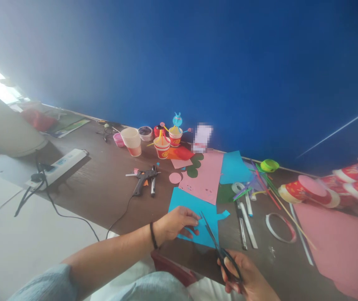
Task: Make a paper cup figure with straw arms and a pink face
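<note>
My right hand [239, 274] is closed around the black handles of a pair of scissors [212, 234]. Their blades point up and left over a sheet of blue paper [194, 202], slightly parted at the tips. Close to those tips is my left hand [180, 221], above the same sheet, its fingers curled in a pinch. Anything between these fingertips is too small to make out. A narrow blue strip [223, 215] sticks out at the sheet's right side. Beyond lies pink paper [205, 173] with green rounded cutouts [194, 167] on it.
A glue gun [143, 179] lies left of the papers, its cord running toward me. Farther left is a power strip [61, 167]. Paper cups [162, 148] stand along the blue wall. Pens [242, 225], a tape roll [280, 228] and red cups [310, 190] lie right.
</note>
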Tool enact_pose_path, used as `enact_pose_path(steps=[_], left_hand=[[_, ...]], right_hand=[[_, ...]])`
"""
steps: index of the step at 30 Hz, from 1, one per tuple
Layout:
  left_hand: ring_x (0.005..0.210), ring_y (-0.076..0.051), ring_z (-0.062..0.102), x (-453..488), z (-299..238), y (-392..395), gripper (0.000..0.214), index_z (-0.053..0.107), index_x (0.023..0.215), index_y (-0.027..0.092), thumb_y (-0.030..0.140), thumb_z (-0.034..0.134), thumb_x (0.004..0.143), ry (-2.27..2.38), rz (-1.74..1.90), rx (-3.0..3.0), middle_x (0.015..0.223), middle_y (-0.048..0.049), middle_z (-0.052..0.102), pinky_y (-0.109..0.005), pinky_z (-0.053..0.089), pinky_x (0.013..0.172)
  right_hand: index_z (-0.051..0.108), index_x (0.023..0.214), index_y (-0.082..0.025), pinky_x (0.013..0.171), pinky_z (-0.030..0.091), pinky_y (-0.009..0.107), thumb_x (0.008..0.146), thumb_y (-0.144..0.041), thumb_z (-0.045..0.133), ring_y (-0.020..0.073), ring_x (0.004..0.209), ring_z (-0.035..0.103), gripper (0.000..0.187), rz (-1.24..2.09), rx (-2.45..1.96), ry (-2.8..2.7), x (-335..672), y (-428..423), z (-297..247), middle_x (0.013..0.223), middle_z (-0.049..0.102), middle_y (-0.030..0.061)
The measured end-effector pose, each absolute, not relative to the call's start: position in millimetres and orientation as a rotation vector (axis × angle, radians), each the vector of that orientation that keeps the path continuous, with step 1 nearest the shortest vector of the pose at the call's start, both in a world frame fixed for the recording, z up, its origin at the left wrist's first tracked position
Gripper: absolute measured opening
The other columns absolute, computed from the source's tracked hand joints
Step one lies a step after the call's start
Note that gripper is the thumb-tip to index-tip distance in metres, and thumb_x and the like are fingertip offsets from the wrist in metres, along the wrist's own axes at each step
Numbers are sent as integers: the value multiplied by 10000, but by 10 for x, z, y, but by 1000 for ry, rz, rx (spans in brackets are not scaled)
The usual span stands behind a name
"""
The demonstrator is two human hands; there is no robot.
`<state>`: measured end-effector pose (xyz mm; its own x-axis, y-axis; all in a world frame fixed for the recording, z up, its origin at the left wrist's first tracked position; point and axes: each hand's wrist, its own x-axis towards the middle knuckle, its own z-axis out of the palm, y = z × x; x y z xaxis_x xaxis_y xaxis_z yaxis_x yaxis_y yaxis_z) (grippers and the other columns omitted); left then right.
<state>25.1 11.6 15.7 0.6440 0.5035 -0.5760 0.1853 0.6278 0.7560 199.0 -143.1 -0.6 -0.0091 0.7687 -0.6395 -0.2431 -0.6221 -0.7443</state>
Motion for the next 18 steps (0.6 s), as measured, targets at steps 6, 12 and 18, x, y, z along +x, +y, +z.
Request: enact_pose_path(steps=[6, 12, 18], left_hand=[[594, -140, 606, 265, 139, 107, 260, 582, 779, 116, 256, 690, 589, 869, 221, 891, 644, 9, 537, -228, 453, 463], [590, -139, 609, 282, 124, 117, 278, 580, 773, 117, 271, 710, 582, 870, 211, 892, 636, 14, 535, -215, 449, 454], [585, -138, 605, 306, 112, 114, 286, 587, 771, 116, 270, 724, 572, 874, 197, 884, 631, 7, 549, -219, 447, 463]], right_hand=[[562, 720, -145, 403, 157, 190, 550, -657, 714, 35, 356, 409, 560, 1732, -1552, -563, 2023, -1446, -66, 487, 570, -20], [530, 702, -153, 412, 138, 183, 546, -653, 715, 46, 383, 461, 555, 1713, -1607, -570, 2026, -1450, -47, 491, 573, -21], [507, 693, -160, 420, 133, 175, 522, -684, 707, 42, 392, 464, 587, 1709, -1641, -595, 2028, -1448, 22, 486, 558, -31]])
